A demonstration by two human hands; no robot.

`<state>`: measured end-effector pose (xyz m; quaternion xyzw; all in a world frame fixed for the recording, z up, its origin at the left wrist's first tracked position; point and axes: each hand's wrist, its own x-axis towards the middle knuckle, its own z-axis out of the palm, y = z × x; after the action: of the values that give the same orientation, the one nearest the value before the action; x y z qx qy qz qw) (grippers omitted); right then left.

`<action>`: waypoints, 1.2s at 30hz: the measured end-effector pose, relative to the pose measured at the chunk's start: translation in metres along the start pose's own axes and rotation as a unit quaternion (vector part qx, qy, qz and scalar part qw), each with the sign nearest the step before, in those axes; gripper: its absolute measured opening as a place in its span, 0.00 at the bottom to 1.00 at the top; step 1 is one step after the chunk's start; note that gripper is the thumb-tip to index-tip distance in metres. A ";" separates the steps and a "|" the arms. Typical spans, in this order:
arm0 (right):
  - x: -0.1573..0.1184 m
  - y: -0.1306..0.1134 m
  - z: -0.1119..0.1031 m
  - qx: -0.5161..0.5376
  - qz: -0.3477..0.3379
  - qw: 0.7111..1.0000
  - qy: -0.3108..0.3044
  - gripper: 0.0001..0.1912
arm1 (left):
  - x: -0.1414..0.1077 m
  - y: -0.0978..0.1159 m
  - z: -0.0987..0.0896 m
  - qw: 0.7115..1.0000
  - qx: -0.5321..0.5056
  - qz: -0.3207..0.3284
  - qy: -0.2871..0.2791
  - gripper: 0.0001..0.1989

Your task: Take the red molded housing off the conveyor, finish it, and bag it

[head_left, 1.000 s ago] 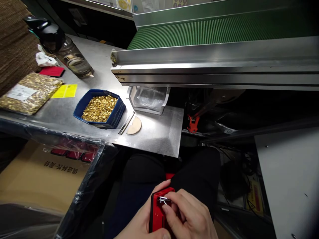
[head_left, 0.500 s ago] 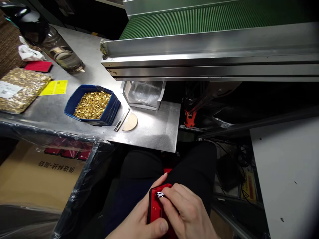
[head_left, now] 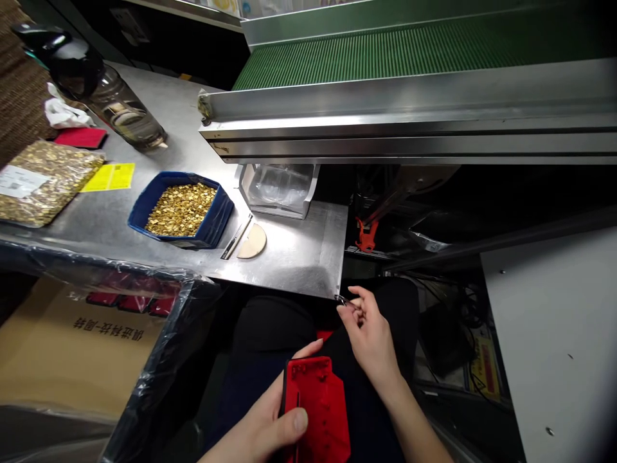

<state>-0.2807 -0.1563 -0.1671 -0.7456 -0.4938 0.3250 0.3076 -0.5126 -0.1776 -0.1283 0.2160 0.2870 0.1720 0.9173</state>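
My left hand (head_left: pixel 270 411) grips a red plastic shell (head_left: pixel 325 405) with a black outer edge, its thumb pressed on the inner face. Small posts and a slot show inside the shell, which is tilted above my lap. My right hand (head_left: pixel 369 328) is apart from it, up at the table's front corner. Between its thumb and fingers is a small, thin dark object (head_left: pixel 343 300) with a shiny end, too small to name. A blue bin (head_left: pixel 219 218) of small gold-coloured metal pieces (head_left: pixel 180 209) stands on the metal table.
Beside the bin lie a thin dark tool (head_left: pixel 236 238) and a pale half-disc (head_left: pixel 253 242). A white tray (head_left: pixel 308 202) holds clear plastic bags. A green conveyor (head_left: pixel 385 64) runs behind. At left are a water bottle (head_left: pixel 130 119) and a plastic-lined box (head_left: pixel 159 347) with red parts.
My right hand has left the red shell and moved up to the table corner with the small object. The shell's inside is now uncovered; my left hand still holds it.
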 end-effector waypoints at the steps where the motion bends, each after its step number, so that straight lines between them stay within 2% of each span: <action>1: 0.011 0.010 0.008 -0.010 -0.002 1.000 0.000 0.17 | 0.000 0.000 -0.001 1.000 -0.003 -0.002 0.004 0.49; 5: 0.035 0.035 0.028 -0.046 -0.012 0.999 -0.017 0.10 | -0.002 0.002 0.000 1.000 -0.015 -0.002 0.008 0.48; 9: 0.026 0.032 0.019 -0.045 -0.008 0.999 -0.010 0.10 | -0.002 0.002 0.000 0.999 -0.029 0.001 0.018 0.47; 12: 0.009 0.015 -0.003 -0.014 -0.008 1.000 -0.022 0.09 | -0.001 -0.001 -0.002 0.999 -0.036 0.006 0.021 0.47; 14: -0.005 -0.002 -0.019 0.026 -0.037 0.997 -0.054 0.09 | 0.000 -0.003 -0.003 0.999 -0.040 0.004 0.019 0.47; 18: -0.029 -0.039 -0.039 0.040 -0.175 0.966 -0.186 0.11 | 0.002 -0.003 -0.004 0.999 -0.037 0.010 0.003 0.43; 21: -0.038 -0.053 -0.038 -0.017 -0.245 0.940 -0.235 0.17 | 0.002 -0.001 -0.004 0.999 -0.033 0.013 -0.007 0.42; 26: -0.039 -0.052 -0.028 -0.052 -0.299 0.926 -0.226 0.08 | 0.002 0.003 -0.002 0.999 -0.002 0.034 -0.026 0.43; 36: -0.035 -0.054 -0.025 -0.069 -0.324 0.917 -0.221 0.09 | 0.004 0.003 -0.001 0.998 0.018 0.048 -0.023 0.42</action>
<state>-0.3004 -0.1754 -0.1033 -0.4736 -0.7849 0.3290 0.2267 -0.5109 -0.1729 -0.1293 0.2494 0.2580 0.2056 0.9105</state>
